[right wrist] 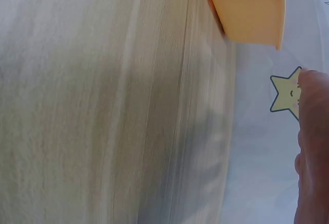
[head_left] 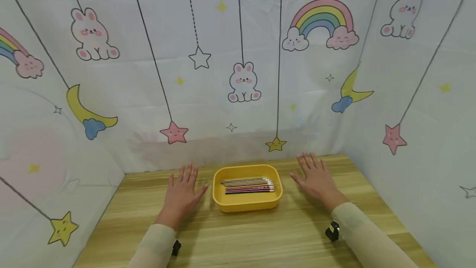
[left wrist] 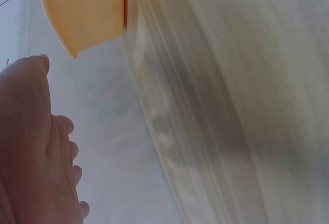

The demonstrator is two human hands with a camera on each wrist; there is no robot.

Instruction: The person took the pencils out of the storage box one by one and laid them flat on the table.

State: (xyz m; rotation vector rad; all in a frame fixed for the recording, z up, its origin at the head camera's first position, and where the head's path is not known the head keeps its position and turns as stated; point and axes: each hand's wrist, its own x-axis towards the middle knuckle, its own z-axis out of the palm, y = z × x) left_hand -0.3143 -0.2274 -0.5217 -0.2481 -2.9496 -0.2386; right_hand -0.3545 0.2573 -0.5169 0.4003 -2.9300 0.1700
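Observation:
A yellow plastic tray (head_left: 247, 208) stands near the back of the wooden table, and several pencils (head_left: 248, 186) lie side by side inside it. To its left is my left hand (head_left: 182, 195), palm down with fingers spread and holding nothing. My right hand (head_left: 316, 179) is on the other side, also spread palm down and apart from the tray. Both wrist views show the tray's outer wall (left wrist: 87, 13) beyond the thumb. In the right wrist view only the edge of the right hand (right wrist: 314, 147) shows. The pencils are hidden from both wrist views.
The wood-grain table (head_left: 238, 239) ends at a white cloth backdrop (head_left: 208, 106) printed with bunnies, stars, moons and rainbows. The cloth also rises along the left and right sides. Small black devices (head_left: 332, 231) sit at both wrists.

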